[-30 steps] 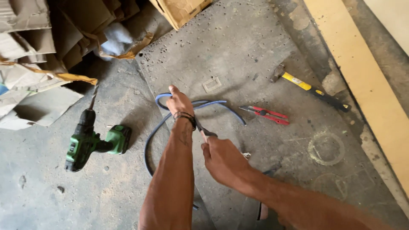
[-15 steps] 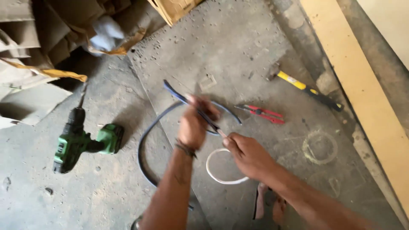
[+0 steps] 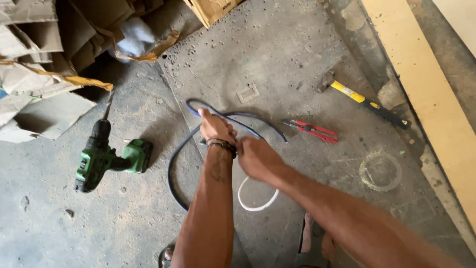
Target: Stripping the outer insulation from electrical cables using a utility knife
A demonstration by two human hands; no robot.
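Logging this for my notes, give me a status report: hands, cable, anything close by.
Left hand gripping blue cable; right hand closed beside it. White cable loops below. Red pliers right, green drill left, both apart.

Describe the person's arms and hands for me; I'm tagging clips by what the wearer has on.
Both arms are bare, with no sleeves in view and no gloves. The left hand has a dark band, like a bracelet or cord, around its wrist, and a dark marking, perhaps a tattoo, shows on that forearm. The right hand and its forearm carry nothing visible.
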